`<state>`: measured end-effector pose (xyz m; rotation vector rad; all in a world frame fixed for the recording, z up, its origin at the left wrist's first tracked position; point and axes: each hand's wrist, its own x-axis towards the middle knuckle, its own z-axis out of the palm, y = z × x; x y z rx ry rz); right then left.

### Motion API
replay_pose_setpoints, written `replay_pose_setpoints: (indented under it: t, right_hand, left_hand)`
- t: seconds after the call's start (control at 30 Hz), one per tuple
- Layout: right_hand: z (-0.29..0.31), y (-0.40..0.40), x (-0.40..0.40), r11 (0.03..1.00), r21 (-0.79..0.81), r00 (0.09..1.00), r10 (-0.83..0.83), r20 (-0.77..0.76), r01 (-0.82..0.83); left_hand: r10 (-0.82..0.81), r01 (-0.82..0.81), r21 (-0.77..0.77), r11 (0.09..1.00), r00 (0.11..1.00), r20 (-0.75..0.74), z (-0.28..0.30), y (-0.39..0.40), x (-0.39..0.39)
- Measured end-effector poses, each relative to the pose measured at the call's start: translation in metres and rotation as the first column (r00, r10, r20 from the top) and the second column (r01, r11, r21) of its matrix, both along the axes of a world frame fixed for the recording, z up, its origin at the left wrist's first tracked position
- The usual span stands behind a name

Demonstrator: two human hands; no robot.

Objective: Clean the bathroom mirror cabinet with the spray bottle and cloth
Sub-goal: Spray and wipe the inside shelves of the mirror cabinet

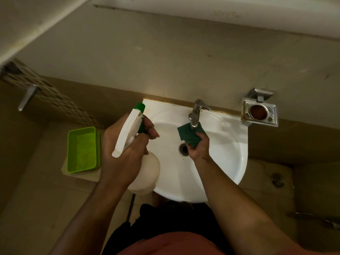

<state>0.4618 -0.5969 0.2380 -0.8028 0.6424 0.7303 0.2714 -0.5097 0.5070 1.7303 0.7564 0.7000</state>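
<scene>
- Dim bathroom, viewed steeply downward. White wash basin fixed against a beige tiled wall; chrome tap at its back edge, drain at the bowl's centre.
- Pale underside of the mirror cabinet spans the top of the view.
- Chrome wall holder right of the basin; lime-green plastic tray on a ledge to its left.
- Left hand raised over the basin's left rim, fingers wrapped round the neck of the white spray bottle, 1 finger across the green trigger; green nozzle points toward the wall.
- Right hand over the bowl, pinching the dark green cloth just beneath the tap spout; contact with the spout unclear.
</scene>
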Motion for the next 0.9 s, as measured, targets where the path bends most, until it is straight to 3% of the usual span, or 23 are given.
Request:
replay_pose_setpoints:
  t: [0.27, 0.47, 0.77, 0.9]
  right_hand:
    - [0.0, -0.015, 0.007, 1.0, 0.006, 0.999, -0.029, 0.042, 0.029]
    - [0.002, -0.014, 0.0, 0.996, -0.069, 0.997, 0.057, 0.044, -0.053]
    - [0.0, -0.067, 0.001, 0.967, -0.039, 0.967, 0.253, 0.017, -0.252]
    - [0.007, -0.076, 0.001, 0.924, -0.147, 0.935, 0.353, -0.027, -0.353]
  left_hand:
    - [0.01, -0.01, 0.013, 1.0, 1.0, 0.001, 0.001, -0.001, -0.005]
    - [0.01, -0.01, 0.016, 1.0, 1.0, -0.006, 0.001, -0.005, -0.005]
    - [-0.009, 0.009, -0.02, 1.0, 1.0, 0.022, 0.0, -0.006, -0.004]
    - [-0.028, 0.029, -0.04, 0.999, 0.999, 0.046, -0.002, -0.006, -0.002]
